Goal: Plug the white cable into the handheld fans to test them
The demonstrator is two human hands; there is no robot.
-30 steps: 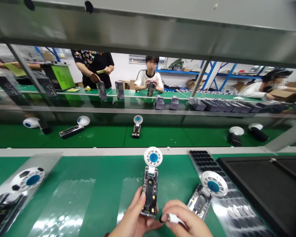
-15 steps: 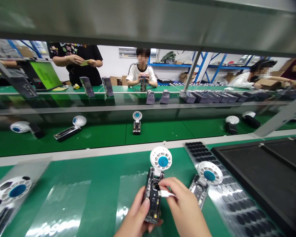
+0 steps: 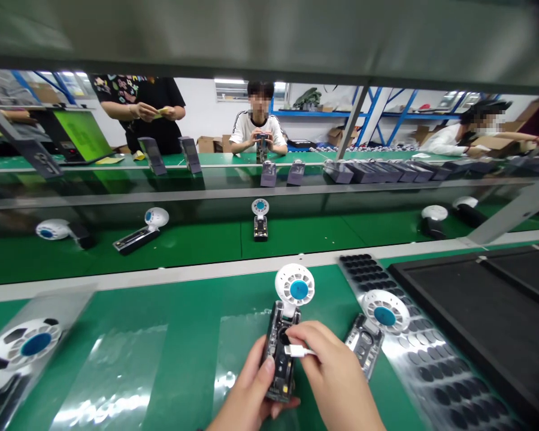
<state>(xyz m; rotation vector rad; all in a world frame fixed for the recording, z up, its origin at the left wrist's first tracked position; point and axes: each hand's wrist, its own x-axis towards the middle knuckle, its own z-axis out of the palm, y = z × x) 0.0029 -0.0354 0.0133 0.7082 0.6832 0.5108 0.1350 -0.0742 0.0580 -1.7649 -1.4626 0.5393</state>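
Here: left hand [image 3: 251, 395] grasping handheld fan [image 3: 284, 341] upright over green surface [image 3: 184, 311]. Right hand [image 3: 336, 377] pinching white tool [image 3: 296, 351], tip against fan body. Second fan [image 3: 372, 329] lying just beside, on sticker sheet [image 3: 431, 371].

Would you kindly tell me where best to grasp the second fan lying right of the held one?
Probably take the second fan by its dark rectangular handle, from above across the long sides: it lies flat on the sticker sheet, and the round white head looks less secure.
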